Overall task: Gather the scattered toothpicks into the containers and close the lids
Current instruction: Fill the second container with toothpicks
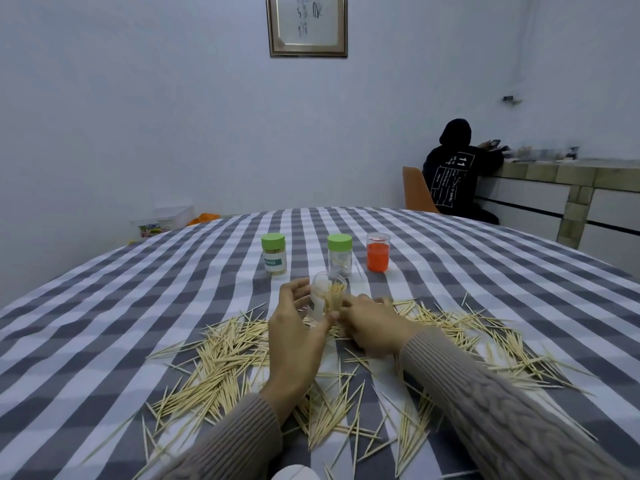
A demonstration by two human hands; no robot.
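Feeding a bundle of toothpicks (pixel 334 297) into the clear container (pixel 323 299) at frame centre: left hand (pixel 294 327) curls its grip round the tilted container, right hand (pixel 370 327) pinches the bundle, long axis running up-frame along the container, mouth just above the right fingertips. Thin pale wooden toothpicks (pixel 221 362) lie scattered over the checked cloth worktop (pixel 104 306), both sides of the hands. Two green-lidded cylinders (pixel 273 254) (pixel 339 254) and an orange one (pixel 378 252) stand upright behind.
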